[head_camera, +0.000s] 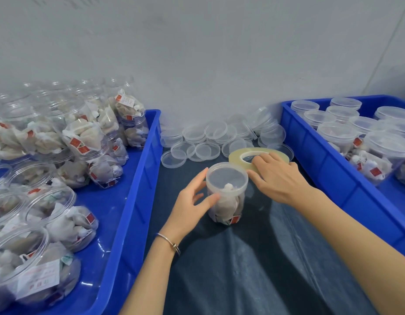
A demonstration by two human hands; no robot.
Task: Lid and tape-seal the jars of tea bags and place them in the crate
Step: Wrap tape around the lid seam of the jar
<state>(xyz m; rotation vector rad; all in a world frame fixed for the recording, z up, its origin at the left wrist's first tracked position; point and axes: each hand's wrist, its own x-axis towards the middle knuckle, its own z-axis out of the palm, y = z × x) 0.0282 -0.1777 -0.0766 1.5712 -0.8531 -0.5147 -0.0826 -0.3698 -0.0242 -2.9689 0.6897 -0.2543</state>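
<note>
A clear jar of tea bags stands upright on the dark table cover, with a clear lid on top. My left hand holds its left side, thumb and fingers curved round it just under the lid. My right hand rests on a flat roll of clear tape lying just behind and to the right of the jar, fingers laid over its near edge. Whether any tape runs to the jar cannot be made out.
A blue crate on the left holds several unlidded jars of tea bags, some lying on their sides. A blue crate on the right holds several lidded jars. Loose clear lids are piled by the wall.
</note>
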